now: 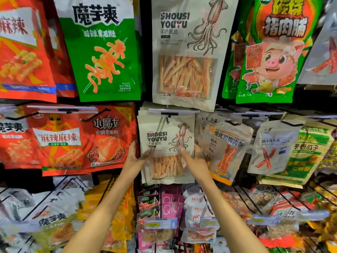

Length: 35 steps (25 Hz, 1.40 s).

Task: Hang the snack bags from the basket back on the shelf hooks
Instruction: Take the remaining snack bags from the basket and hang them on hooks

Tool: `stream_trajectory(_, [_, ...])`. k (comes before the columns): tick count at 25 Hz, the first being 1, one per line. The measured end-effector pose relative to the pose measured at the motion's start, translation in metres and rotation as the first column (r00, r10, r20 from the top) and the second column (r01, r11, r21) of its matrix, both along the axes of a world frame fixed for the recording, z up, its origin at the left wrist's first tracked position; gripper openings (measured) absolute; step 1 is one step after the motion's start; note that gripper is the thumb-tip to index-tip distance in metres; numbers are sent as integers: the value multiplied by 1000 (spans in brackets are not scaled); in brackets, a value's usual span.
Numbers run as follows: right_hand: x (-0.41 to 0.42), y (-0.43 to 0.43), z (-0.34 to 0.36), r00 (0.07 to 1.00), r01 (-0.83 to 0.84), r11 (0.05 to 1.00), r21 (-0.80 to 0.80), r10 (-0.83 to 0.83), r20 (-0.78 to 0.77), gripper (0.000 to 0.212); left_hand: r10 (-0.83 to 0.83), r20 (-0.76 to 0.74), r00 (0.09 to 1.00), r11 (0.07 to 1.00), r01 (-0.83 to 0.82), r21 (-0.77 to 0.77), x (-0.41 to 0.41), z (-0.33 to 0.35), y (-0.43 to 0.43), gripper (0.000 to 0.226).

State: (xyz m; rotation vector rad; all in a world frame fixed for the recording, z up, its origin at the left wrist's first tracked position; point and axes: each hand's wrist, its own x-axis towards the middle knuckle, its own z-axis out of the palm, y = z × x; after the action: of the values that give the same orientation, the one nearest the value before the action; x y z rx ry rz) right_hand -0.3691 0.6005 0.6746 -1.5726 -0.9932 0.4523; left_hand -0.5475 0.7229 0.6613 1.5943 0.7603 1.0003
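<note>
Two bare forearms come up from the bottom edge of the view, so this is mid-reach. The left hand (pixel 135 156) sits on the left edge of the squid snack bag (pixel 164 136) and the right hand (pixel 194 157) on its right edge. Fingers on both look stretched out and laid against the pack, not curled round it, though the left ones are pretty blurry, so take that with a grain of salt. My guess is they're steadying the bag from both sides so it hangs flat and square. The bag itself looks to be already up on its hook (pixel 169 115) in the middle row of the shelf (pixel 255 108), with more of the same pack stacked behind it. It's squeezed between a red bag (pixel 109 139) on the left and a chicken strip bag (pixel 226 147) on the right, both just beside it, which is probably why it needs two hands to line up. Directly above, on the top row, hangs a bigger squid bag (pixel 186 52) of the same brand, so it's going to the right spot. The basket isn't in view, so no idea how many are left.
</note>
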Motion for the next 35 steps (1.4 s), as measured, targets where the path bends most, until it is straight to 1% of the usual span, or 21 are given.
stream_trajectory(1, [3, 5, -4, 1000, -10, 1000, 20, 10, -28, 49, -4, 12, 1000, 1000, 4, -11, 1, 1, 1, 100])
stream_trajectory(4, [4, 14, -14, 991, -54, 997, 51, 60, -122, 68, 2, 38, 999, 998, 0, -57, 7, 0, -2, 126])
stream_trajectory(5, [3, 17, -18, 985, -73, 996, 53, 80, -154, 73, -23, 62, 998, 999, 26, -47, 9, -2, -3, 126])
stream_trajectory(6, [0, 16, -19, 979, -82, 995, 58, 91, -182, 72, -36, 65, 997, 998, 40, -55, 11, -3, -6, 121])
stream_trajectory(8, [-3, 17, -23, 977, -68, 995, 75, 82, -198, 59, -82, 65, 995, 991, 88, -103, 15, -4, -11, 103])
stream_trajectory(10, [-7, 19, -25, 971, -60, 993, 99, 81, -223, 49, -70, 66, 995, 985, 79, -151, 14, -4, -11, 83])
stream_trajectory(11, [-8, 20, -27, 970, -59, 993, 103, 82, -229, 48, -56, 63, 996, 985, 66, -159, 12, -6, -8, 81])
stream_trajectory(13, [-10, 21, -29, 967, -53, 993, 106, 77, -241, 51, -46, 37, 998, 987, 52, -152, 11, -9, -3, 93])
stream_trajectory(15, [-12, 22, -30, 969, -51, 992, 111, 76, -235, 46, -57, 37, 998, 988, 62, -139, 12, -11, 3, 99])
stream_trajectory(16, [-13, 23, -29, 969, -52, 992, 116, 78, -233, 43, -65, 30, 997, 987, 69, -143, 13, -15, 7, 99])
stream_trajectory(18, [-13, 25, -28, 974, -34, 991, 133, 63, -219, 44, -77, 20, 997, 985, 79, -156, 16, -17, 13, 98])
stream_trajectory(22, [-11, 30, -23, 971, -17, 989, 147, 51, -233, 40, -3, 28, 1000, 983, 8, -182, 24, -9, 12, 104])
stream_trajectory(24, [-8, 32, -27, 971, -3, 988, 152, 39, -237, 41, 2, 22, 1000, 984, 2, -178, 27, -8, 9, 96])
stream_trajectory(26, [-8, 34, -30, 974, 10, 986, 165, 27, -226, 49, 1, 29, 1000, 987, 4, -159, 26, -10, 7, 90])
stream_trajectory(28, [-8, 34, -32, 975, 23, 986, 167, 15, -221, 52, 3, 39, 999, 991, 2, -130, 27, -10, 9, 94])
stream_trajectory(30, [-11, 34, -32, 974, 18, 987, 157, 18, -226, 47, 13, 38, 999, 993, -9, -120, 26, -9, 8, 101])
stream_trajectory(32, [-15, 33, -30, 975, 8, 990, 141, 23, -222, 46, 53, 41, 998, 989, -47, -141, 25, -11, 8, 96])
stream_trajectory(35, [-15, 29, -26, 975, 19, 995, 93, 3, -224, 43, 34, 46, 998, 991, -28, -128, 23, -10, 3, 109])
